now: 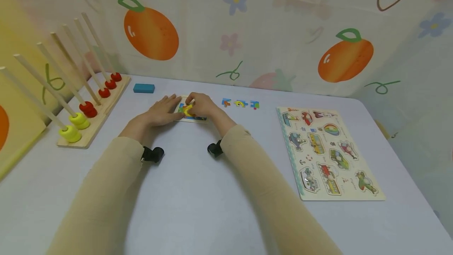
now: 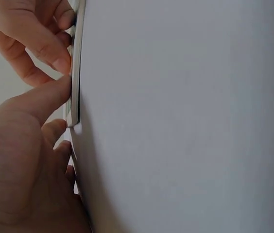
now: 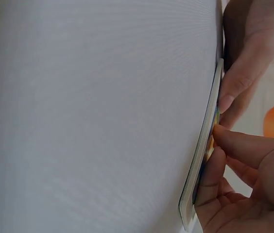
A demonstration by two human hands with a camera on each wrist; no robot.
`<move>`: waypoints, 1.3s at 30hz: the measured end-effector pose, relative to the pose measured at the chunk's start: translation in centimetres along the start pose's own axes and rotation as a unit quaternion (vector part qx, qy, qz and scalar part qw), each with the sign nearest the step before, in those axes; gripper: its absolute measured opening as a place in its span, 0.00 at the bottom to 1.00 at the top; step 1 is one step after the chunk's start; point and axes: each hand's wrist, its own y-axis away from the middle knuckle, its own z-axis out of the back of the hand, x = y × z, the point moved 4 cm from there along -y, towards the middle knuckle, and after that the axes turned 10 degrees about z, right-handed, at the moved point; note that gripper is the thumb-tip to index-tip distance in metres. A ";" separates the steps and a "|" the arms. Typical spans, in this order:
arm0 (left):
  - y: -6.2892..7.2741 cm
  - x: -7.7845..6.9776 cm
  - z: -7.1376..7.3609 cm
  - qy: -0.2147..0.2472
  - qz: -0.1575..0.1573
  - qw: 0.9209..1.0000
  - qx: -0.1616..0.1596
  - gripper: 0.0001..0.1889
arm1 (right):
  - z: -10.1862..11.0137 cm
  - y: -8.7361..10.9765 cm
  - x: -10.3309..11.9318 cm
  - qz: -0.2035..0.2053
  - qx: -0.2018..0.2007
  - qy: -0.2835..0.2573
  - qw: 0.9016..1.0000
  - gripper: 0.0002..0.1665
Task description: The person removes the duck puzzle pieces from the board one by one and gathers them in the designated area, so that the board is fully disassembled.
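A small jigsaw tray [image 1: 182, 100] with a pale frame lies flat at the far middle of the table, a colourful picture inside it. My left hand [image 1: 161, 111] rests at its left side, fingers extended, the thumb touching the picture. From the right, my right hand [image 1: 203, 105] bends over the tray; its thumb and forefinger pinch a yellow puzzle piece [image 1: 187, 110] at the picture's surface. In the right wrist view those fingertips meet just above the tray edge [image 3: 195, 179]. The fingers partly hide the picture, so how the piece sits cannot be told.
Three loose puzzle pieces [image 1: 240, 104] lie in a row right of the tray. Farther right is a wooden vehicle peg puzzle [image 1: 320, 152]. A blue block [image 1: 144, 88] lies left of the tray, beside a wooden rod stand [image 1: 102, 111] with red and yellow beads.
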 end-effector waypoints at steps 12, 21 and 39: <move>0.4 0.4 0.1 -0.021 0.004 1.000 0.003 0.41 | 0.0 0.1 0.0 0.005 -0.012 0.017 1.000 0.21; 0.4 0.4 0.0 -0.022 0.018 1.000 0.008 0.41 | 0.0 0.2 0.3 -0.001 -0.020 0.029 0.999 0.20; 0.3 0.6 0.0 -0.022 0.020 1.000 0.011 0.41 | 0.1 0.2 0.1 0.005 -0.018 0.014 1.000 0.19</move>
